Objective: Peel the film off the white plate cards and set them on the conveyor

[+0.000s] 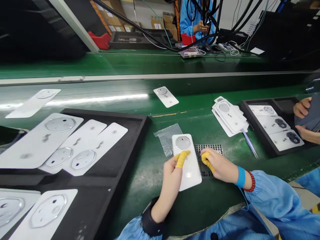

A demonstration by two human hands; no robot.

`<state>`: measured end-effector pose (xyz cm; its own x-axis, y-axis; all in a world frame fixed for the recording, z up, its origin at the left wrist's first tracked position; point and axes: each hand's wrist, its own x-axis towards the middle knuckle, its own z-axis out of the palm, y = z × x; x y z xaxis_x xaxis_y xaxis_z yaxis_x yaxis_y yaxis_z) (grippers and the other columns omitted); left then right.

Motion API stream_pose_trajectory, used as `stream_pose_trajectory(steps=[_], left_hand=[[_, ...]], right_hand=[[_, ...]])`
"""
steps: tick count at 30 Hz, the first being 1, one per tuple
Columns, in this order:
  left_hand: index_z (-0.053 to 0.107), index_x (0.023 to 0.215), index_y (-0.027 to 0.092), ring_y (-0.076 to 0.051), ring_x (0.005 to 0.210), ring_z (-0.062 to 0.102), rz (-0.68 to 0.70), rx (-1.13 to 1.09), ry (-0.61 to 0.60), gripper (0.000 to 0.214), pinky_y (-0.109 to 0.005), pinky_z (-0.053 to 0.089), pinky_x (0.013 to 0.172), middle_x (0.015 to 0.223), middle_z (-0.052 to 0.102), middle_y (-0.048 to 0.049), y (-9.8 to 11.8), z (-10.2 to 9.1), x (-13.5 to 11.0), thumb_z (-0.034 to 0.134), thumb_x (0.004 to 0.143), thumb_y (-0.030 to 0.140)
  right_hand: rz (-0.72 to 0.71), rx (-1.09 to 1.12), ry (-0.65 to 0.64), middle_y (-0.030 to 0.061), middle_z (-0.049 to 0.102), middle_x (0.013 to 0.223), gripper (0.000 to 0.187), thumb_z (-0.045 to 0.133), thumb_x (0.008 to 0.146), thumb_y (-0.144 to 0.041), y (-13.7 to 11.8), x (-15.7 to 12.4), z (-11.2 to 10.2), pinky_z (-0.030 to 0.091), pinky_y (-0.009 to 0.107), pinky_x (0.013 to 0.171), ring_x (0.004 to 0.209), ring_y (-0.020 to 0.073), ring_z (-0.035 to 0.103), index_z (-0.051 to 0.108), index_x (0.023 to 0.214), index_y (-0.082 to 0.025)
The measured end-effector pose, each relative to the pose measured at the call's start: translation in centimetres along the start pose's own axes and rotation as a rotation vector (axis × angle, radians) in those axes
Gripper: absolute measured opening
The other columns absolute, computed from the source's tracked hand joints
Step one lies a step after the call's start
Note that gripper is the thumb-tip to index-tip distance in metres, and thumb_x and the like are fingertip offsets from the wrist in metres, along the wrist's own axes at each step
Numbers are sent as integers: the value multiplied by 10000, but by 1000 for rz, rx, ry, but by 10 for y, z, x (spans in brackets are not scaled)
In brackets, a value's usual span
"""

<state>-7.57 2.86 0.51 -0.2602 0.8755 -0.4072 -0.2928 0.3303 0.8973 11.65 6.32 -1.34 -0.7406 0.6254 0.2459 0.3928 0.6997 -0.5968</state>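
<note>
A white phone back cover (190, 170) with a round camera ring lies upright before me on the green bench. My left hand (173, 168) is closed at its left edge, yellow-sleeved fingers resting over its face just below the ring. To the right, my right hand (220, 164) has its fingers curled together, also with yellow finger cots, above a black sheet with rows of small round dots (206, 171). Whatever is between those fingertips is hidden. A piece of bubble wrap (168, 135) touches the cover's left side.
Left stands a black tray (120, 166) with several white covers. Beyond the bench middle lies a single cover (166, 96). Right are a stack of covers (228, 115), purple tweezers (249, 143) and another black tray (271, 154); a co-worker's hands (306, 116) hold a dark panel there.
</note>
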Motion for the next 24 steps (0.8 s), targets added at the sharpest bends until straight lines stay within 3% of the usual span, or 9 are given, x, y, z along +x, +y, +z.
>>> stream_pose_trajectory(steps=[2,3,5,6,7,9,11,18,24], left_hand=[[650,1198,166,-205,775,684,138,34,83,574,-242,510,611,978,746,-74,5,-5,-1,782,678,372],[476,1404,215,-200,780,689,193,48,99,775,-246,522,628,1044,737,-69,5,-6,-3,777,710,384],[96,1557,266,-179,610,665,231,73,49,1057,-255,523,545,965,750,-49,-1,-5,-9,759,750,432],[26,1561,262,-172,541,642,214,86,-11,1100,-256,516,506,910,753,-41,-6,-4,-12,753,757,451],[61,1562,250,-173,535,642,188,100,-79,1078,-258,521,506,905,754,-48,-12,-2,-16,752,760,453],[276,1523,216,-207,673,696,170,138,-193,909,-272,555,603,1016,747,-92,-22,1,-23,745,773,426],[442,1434,201,-239,833,713,184,157,-269,712,-286,565,715,1121,725,-111,-28,3,-29,720,803,378],[593,1284,237,-233,802,720,232,150,-319,503,-284,563,681,1215,705,-87,-23,7,-35,703,793,258],[658,1126,216,-210,620,681,262,341,-299,374,-263,518,554,845,770,-48,-17,6,-37,693,754,189]], right_hand=[[47,38,-55,126,556,1027,258,428,778,28,3,-2,-12,540,405,798,936,235,561,443,882,-207],[70,63,-49,118,560,1030,228,431,814,11,4,-2,-18,542,388,796,926,221,570,453,871,-208],[113,117,54,111,557,1087,182,448,872,-30,0,0,-28,535,374,845,971,203,581,485,879,-208],[124,139,143,113,547,1130,160,467,887,-51,-4,3,-31,521,384,895,1022,204,578,503,895,-207],[125,156,243,115,532,1169,140,490,893,-70,-9,6,-33,501,401,946,1075,212,568,519,912,-205],[99,175,409,117,510,1208,107,533,898,-111,-19,13,-32,480,423,989,1119,225,556,542,945,-207],[65,163,476,123,496,1222,102,557,900,-146,-26,18,-28,503,423,957,1105,234,562,551,978,-212],[38,86,417,139,461,1283,170,557,890,-112,-29,15,-19,508,468,940,1178,279,520,549,1022,-218],[18,112,390,128,449,1316,168,576,884,-99,-27,14,-25,460,498,1015,1227,283,494,579,996,-224]])
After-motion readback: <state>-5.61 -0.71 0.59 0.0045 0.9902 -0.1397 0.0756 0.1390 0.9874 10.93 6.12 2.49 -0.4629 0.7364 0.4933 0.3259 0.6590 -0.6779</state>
